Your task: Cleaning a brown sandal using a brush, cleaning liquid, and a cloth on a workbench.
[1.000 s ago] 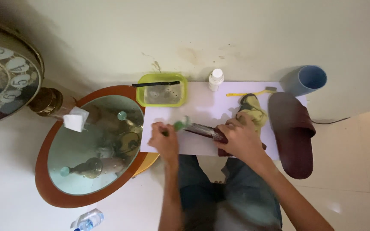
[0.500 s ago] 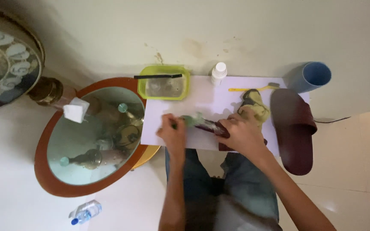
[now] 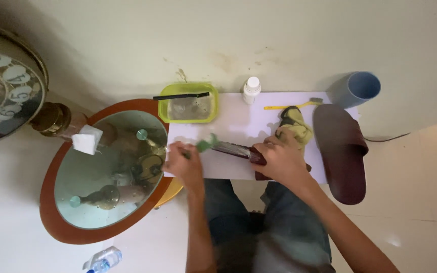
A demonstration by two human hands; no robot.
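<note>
My right hand (image 3: 279, 161) grips a dark maroon slipper (image 3: 236, 150) lying on a white sheet (image 3: 238, 124) spread on the floor. My left hand (image 3: 184, 164) holds a green brush (image 3: 206, 144) whose head sits at the slipper's left end. A second maroon slipper (image 3: 341, 149) lies at the right of the sheet, apart from both hands. A yellowish cloth (image 3: 293, 127) is bunched just beyond my right hand.
A green tub (image 3: 188, 103) with a black brush across it, a white bottle (image 3: 251, 90), a yellow toothbrush (image 3: 292, 105) and a blue cup (image 3: 357, 88) sit by the wall. An oval glass table (image 3: 104, 172) stands left, a clock (image 3: 3, 88) beyond, a plastic bottle (image 3: 102, 260) below.
My left hand has slid left along the slipper with the green brush. My right hand keeps its hold on the slipper. The view has shifted slightly.
</note>
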